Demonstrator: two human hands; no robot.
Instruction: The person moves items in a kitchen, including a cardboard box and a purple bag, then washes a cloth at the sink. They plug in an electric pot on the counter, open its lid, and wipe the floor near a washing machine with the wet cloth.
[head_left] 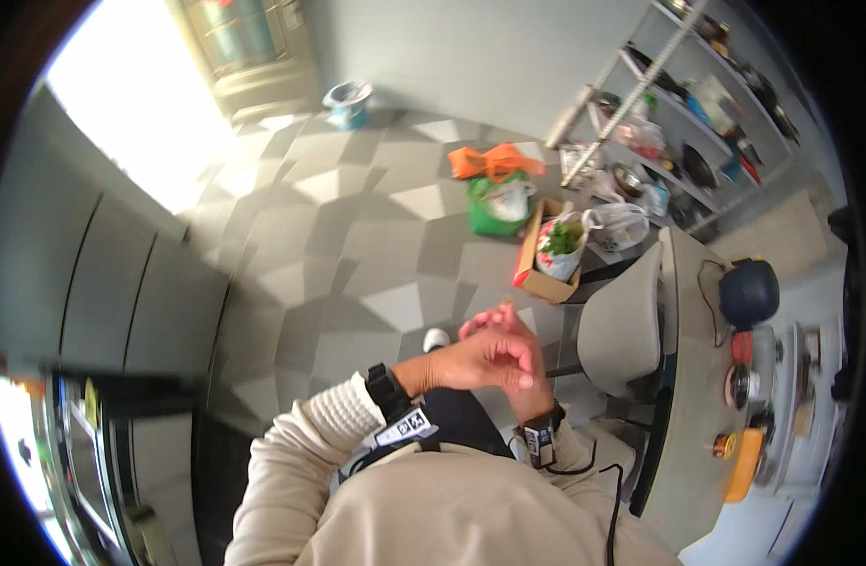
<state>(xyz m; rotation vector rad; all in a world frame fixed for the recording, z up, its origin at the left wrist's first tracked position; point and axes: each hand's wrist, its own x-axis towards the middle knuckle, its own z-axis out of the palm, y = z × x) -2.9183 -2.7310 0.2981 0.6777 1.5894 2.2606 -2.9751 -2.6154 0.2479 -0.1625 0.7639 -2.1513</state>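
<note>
In front of my body, my left hand [477, 360] reaches across to the right and overlaps my right hand [518, 330]. The left thumb and fingers are curled in by the right wrist; I cannot make out whether anything is in them. Past the left hand, the right hand's fingers show only in part and are blurred. A black strap [387, 391] goes round my left wrist, and a small strapped device [538, 443] sits on my right wrist.
At right stand a grey chair [621, 321] and a long counter [683, 415] with a dark blue appliance [749, 292]. Ahead on the tiled floor are a cardboard box [549, 287], a green bag [489, 217] and a bin [348, 108]. A laden metal shelf [678, 165] stands far right.
</note>
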